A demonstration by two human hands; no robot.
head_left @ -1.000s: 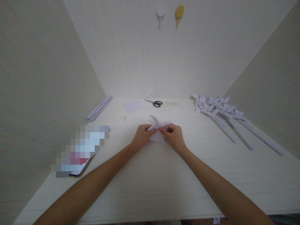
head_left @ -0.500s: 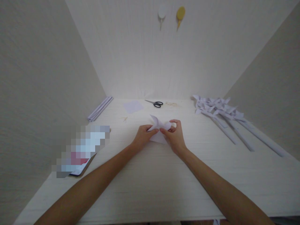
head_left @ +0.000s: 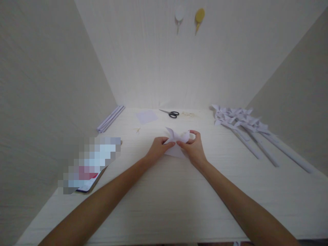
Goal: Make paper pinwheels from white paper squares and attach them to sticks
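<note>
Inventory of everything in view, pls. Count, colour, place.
Folded paper: 1, whitish, held in both hands
Flat paper sheet: 1, pale lilac, far table, left of scissors
Scissors: 1, black handles, far table
Small bits: several, pale, right of scissors
Other bits: few, pale, nearer, below sheet
Rolled paper sticks: several, pale lilac, far left
Paper pinwheels: several overlapping, whitish, right
Device: 1, mostly pixelated, left
Hooks: 2, white and yellow, back wall
Table: 1, whitish, beneath
Left hand: 1, on paper's left
Right hand: 1, on paper's right
</note>
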